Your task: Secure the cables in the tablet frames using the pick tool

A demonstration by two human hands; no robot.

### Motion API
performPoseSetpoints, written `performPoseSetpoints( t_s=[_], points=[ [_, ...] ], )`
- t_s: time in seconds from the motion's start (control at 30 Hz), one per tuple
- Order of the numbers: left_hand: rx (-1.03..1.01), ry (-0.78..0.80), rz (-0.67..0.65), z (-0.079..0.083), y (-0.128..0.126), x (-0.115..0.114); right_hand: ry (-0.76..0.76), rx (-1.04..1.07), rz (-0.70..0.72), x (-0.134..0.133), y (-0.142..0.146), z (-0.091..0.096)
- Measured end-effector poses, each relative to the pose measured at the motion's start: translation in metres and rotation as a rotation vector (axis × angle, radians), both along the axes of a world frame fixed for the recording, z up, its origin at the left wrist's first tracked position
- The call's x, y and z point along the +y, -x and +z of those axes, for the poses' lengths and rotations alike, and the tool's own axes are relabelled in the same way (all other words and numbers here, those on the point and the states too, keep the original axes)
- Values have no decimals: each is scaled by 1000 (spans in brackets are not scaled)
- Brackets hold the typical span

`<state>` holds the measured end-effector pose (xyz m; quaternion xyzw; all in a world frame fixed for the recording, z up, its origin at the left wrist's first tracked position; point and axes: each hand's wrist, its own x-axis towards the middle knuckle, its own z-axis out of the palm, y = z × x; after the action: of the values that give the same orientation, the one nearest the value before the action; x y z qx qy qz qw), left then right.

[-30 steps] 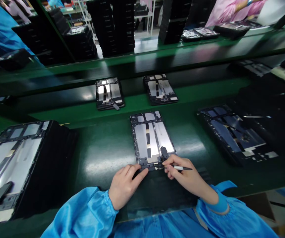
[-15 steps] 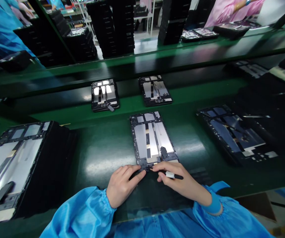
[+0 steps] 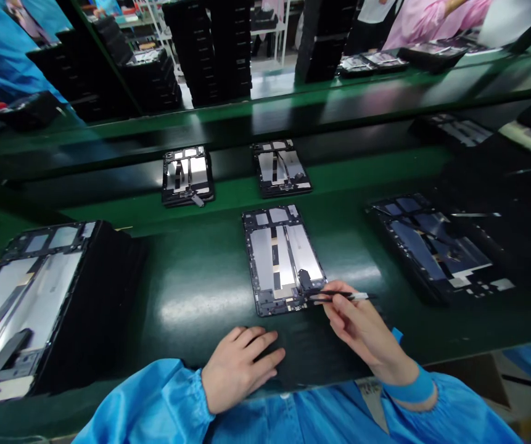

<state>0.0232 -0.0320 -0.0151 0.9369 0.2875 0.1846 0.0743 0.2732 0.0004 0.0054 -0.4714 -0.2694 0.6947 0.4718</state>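
A black-framed tablet chassis (image 3: 281,259) with silver metal panels lies flat on the dark green mat (image 3: 200,327) directly ahead of me. My right hand (image 3: 362,327) is shut on a pair of fine black tweezers (image 3: 343,296), and their tips reach the chassis's lower right corner. My left hand (image 3: 242,370) rests on the mat holding nothing, just below the chassis and apart from it. Blue sleeves cover both my forearms.
A large chassis (image 3: 29,296) sits on a black pad to my left, and another (image 3: 432,246) lies to the right. Two more (image 3: 187,176) stand on the green belt (image 3: 246,188) beyond. Stacked black trays (image 3: 214,49) and a person's pink sleeve (image 3: 436,18) are further back.
My left hand has left the chassis's lower edge and drawn back onto the mat. My right hand has moved right with the tweezers. The two far chassis have shifted left.
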Motion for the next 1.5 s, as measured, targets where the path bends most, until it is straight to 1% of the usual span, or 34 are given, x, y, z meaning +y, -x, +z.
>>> performPoseSetpoints(
  t_s=[0.07,0.13,0.17,0.23,0.33,0.43,0.5,0.67,0.73,0.8,1.03,1.17,1.2,1.27,1.37,1.43,1.5],
  points=[
    [34,16,35,-3,-3,1,36,50,-43,-2,6,2],
    [39,5,48,-5,-3,4,31,43,-21,-5,13,1],
    [36,-6,32,-6,-2,6,9,20,12,-6,15,-1],
    [36,-23,-38,-6,0,8,-57,-64,135,-8,15,-7],
    [62,-27,-131,-5,4,9,-160,-290,353,-9,9,-14],
    [73,-17,-158,-3,5,11,-229,-508,534,-8,4,-15],
    [63,-4,-178,-2,5,12,-298,-603,613,-7,3,-13],
    [57,15,-202,0,6,14,-517,-811,672,-2,5,-6],
    [56,23,-198,0,6,14,-548,-821,719,-2,5,-6],
    [48,32,-194,0,6,13,-547,-802,747,-2,5,-6],
    [22,50,-192,0,5,14,-529,-809,760,-1,8,-9],
    [34,43,-187,-1,5,14,-538,-795,728,-4,9,-13],
    [35,40,-185,-1,5,13,-526,-767,708,-5,7,-14],
    [28,36,-183,-1,5,12,-472,-640,639,-6,3,-15],
    [18,33,-183,1,5,12,-381,-408,490,3,-6,-7],
    [2,15,-170,2,5,15,-366,-374,426,17,-7,4],
    [-52,-21,-106,4,6,21,-350,-412,437,34,-1,14]
  ],
)
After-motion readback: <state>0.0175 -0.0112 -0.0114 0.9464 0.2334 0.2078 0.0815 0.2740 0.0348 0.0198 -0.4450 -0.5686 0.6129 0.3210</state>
